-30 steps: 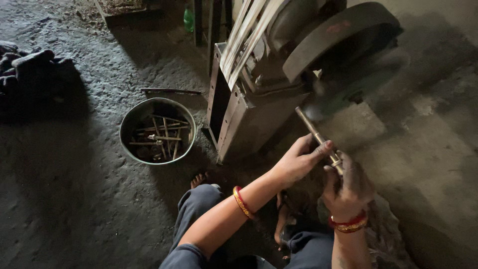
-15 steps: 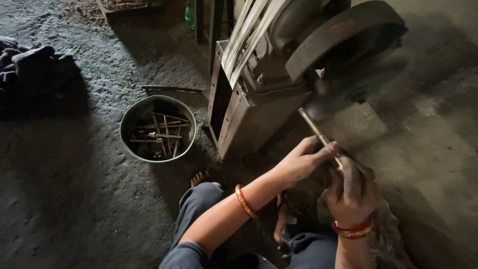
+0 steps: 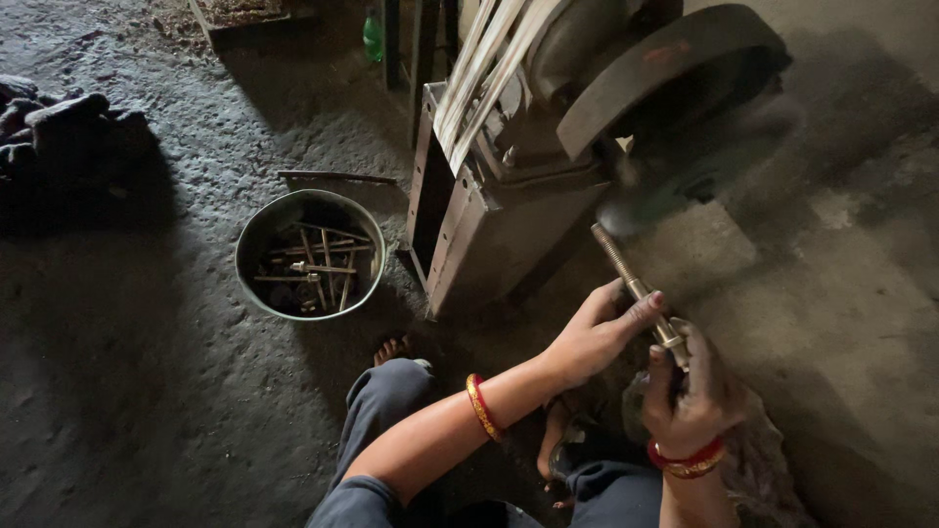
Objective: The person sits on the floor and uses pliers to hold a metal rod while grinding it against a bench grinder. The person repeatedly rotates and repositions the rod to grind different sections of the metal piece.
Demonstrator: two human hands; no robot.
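- A heap of dark cloth (image 3: pixel 68 122) lies at the far left on the grey, gritty floor (image 3: pixel 127 391).
- Right of it stands a round metal bucket (image 3: pixel 256 235) holding a loose pile of bolts (image 3: pixel 313 266); a thin metal bar (image 3: pixel 337 178) lies on the floor just behind its rim.
- A green bottle (image 3: pixel 374 37) stands at the top edge, behind the machine's frame.
- The grinding machine (image 3: pixel 509 205) sits on a boxy metal stand, with a pale belt (image 3: pixel 484 68) running up from it and a dark curved guard (image 3: pixel 665 73) over the blurred wheel (image 3: pixel 636 200).
- The left hand (image 3: pixel 592 337), its wrist wearing a red and gold bangle (image 3: pixel 479 406), curls round the middle of a long threaded bolt (image 3: pixel 626 274), thumb and fingers pinching the shaft.
- The bolt slants up and to the left, its tip at the wheel's lower edge.
- The right hand (image 3: pixel 690 396), with red bangles (image 3: pixel 685 460) at the wrist, closes in a fist round the bolt's lower end, just beside the left hand.
- A bare foot (image 3: pixel 391 347) shows below the bucket, beside the person's grey trouser knee (image 3: pixel 386 411).
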